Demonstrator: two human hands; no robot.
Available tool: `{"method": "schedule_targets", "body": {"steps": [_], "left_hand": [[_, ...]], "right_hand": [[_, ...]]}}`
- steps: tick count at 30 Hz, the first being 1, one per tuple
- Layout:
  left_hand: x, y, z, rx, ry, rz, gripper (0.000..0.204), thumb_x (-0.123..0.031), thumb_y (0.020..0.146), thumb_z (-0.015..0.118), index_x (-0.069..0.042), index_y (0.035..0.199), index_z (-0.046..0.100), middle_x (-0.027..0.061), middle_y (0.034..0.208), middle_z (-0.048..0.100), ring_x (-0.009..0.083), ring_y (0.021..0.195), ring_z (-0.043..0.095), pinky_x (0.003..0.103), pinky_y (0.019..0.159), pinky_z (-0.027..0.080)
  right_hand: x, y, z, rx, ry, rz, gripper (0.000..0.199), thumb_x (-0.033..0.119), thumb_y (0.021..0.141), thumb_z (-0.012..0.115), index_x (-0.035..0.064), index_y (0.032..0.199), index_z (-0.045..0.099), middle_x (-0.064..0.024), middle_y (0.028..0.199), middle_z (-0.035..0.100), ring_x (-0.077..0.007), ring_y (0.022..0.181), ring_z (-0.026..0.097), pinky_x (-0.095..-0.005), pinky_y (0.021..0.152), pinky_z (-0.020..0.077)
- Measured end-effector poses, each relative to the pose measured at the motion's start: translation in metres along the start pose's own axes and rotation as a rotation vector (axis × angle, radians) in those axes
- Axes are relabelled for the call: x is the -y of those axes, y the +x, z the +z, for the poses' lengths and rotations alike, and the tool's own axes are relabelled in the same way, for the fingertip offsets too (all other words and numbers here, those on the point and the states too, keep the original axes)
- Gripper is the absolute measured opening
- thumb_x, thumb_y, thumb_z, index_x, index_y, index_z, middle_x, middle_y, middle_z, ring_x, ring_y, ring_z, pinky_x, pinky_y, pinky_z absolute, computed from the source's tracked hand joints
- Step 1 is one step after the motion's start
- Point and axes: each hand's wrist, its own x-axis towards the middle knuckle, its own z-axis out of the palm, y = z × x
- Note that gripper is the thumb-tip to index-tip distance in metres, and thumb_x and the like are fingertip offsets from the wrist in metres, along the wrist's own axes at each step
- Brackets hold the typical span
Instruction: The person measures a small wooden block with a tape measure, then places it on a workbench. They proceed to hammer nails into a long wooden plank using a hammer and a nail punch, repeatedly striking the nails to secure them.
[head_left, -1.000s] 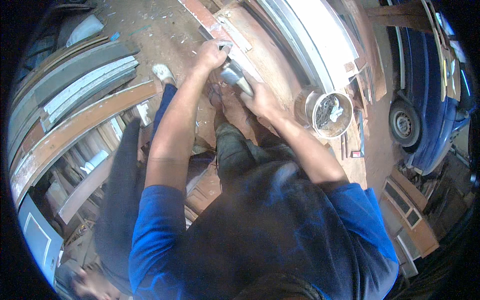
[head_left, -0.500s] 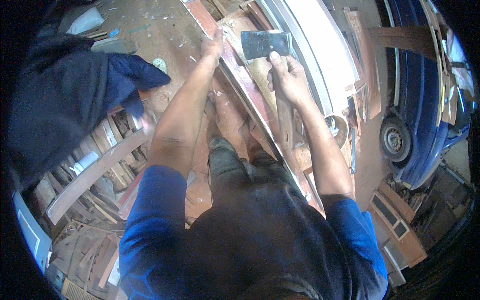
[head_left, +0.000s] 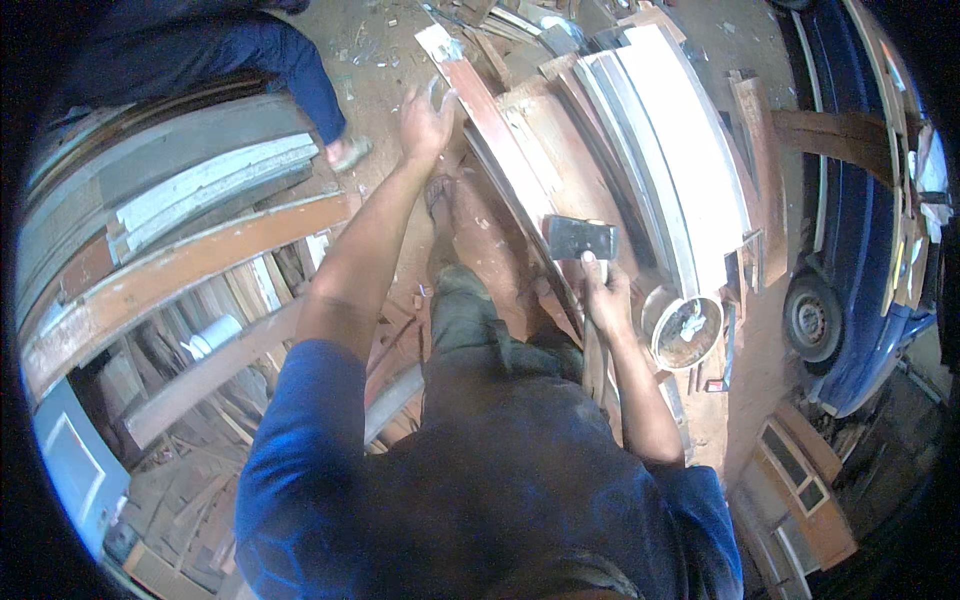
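Observation:
My right hand [head_left: 607, 298] is closed round the handle of a hatchet, just below its dark, broad metal head [head_left: 583, 240]. The wooden handle [head_left: 595, 365] runs back toward my body. My left hand [head_left: 428, 125] is raised with its fingers spread, beside the left edge of a long reddish-brown plank [head_left: 482, 105]. Whether its fingertips touch the plank I cannot tell. The plank slants from the far middle toward my legs, and its far end is pale. The hatchet head is over the near part of the plank.
Right of the plank lie more boards and a long white panel [head_left: 680, 140]. A round tub [head_left: 687, 330] stands near my right forearm. A blue vehicle [head_left: 850, 200] is at the far right. Stacked timber [head_left: 215, 190] fills the left, where another person's leg [head_left: 305, 75] shows.
My left hand has let go of the plank and its fingers have spread. The hatchet in my right hand has come lower and nearer my body. The other person has shifted farther off.

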Motion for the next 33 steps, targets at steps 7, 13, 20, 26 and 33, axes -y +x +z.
{"method": "schedule_targets", "body": {"steps": [7, 13, 20, 26, 33], "left_hand": [[0.010, 0.095, 0.007, 0.136, 0.156, 0.265, 0.038, -0.032, 0.090, 0.072, -0.001, 0.112, 0.070, 0.0200, 0.109, 0.069, 0.0403, 0.109, 0.063, 0.047, 0.097, 0.049], [0.044, 0.112, 0.001, 0.262, -0.210, 0.242, 0.021, -0.018, 0.092, 0.067, -0.001, 0.104, 0.070, 0.0195, 0.105, 0.068, 0.0416, 0.096, 0.067, 0.049, 0.085, 0.053], [0.049, 0.139, -0.007, 0.096, -0.139, 0.528, 0.018, -0.018, 0.093, 0.068, -0.003, 0.102, 0.069, 0.0201, 0.108, 0.069, 0.0415, 0.098, 0.066, 0.049, 0.084, 0.053], [0.058, 0.142, -0.001, 0.346, -0.339, 0.307, 0.017, -0.018, 0.093, 0.068, -0.003, 0.101, 0.069, 0.0210, 0.099, 0.072, 0.0430, 0.094, 0.068, 0.050, 0.082, 0.053], [0.056, 0.149, -0.008, 0.410, -0.328, 0.268, 0.019, -0.021, 0.094, 0.067, -0.005, 0.103, 0.069, 0.0217, 0.096, 0.072, 0.0421, 0.092, 0.069, 0.050, 0.079, 0.053]], "right_hand": [[0.048, 0.053, 0.109, -0.228, 0.171, -0.043, 0.048, 0.045, 0.102, 0.063, -0.0005, 0.117, 0.066, -0.0087, 0.089, 0.069, -0.0158, 0.075, 0.063, -0.0326, 0.068, 0.0516], [0.135, 0.091, 0.202, -0.249, 0.576, 0.012, 0.041, 0.046, 0.106, 0.057, 0.0052, 0.111, 0.057, -0.0022, 0.071, 0.056, -0.0127, 0.056, 0.056, -0.0270, 0.050, 0.0453], [0.174, 0.124, 0.254, -0.415, 0.642, -0.106, 0.037, 0.043, 0.107, 0.054, 0.0062, 0.108, 0.054, -0.0045, 0.070, 0.056, -0.0138, 0.052, 0.054, -0.0284, 0.048, 0.0450], [0.197, 0.160, 0.271, -0.338, 0.190, -0.218, 0.040, 0.032, 0.106, 0.054, -0.0055, 0.118, 0.064, -0.0246, 0.116, 0.070, -0.0372, 0.108, 0.066, -0.0445, 0.099, 0.0468], [0.189, 0.147, 0.258, -0.472, 0.233, -0.251, 0.042, 0.034, 0.106, 0.056, -0.0051, 0.119, 0.063, -0.0212, 0.102, 0.070, -0.0328, 0.090, 0.065, -0.0434, 0.088, 0.0499]]}}
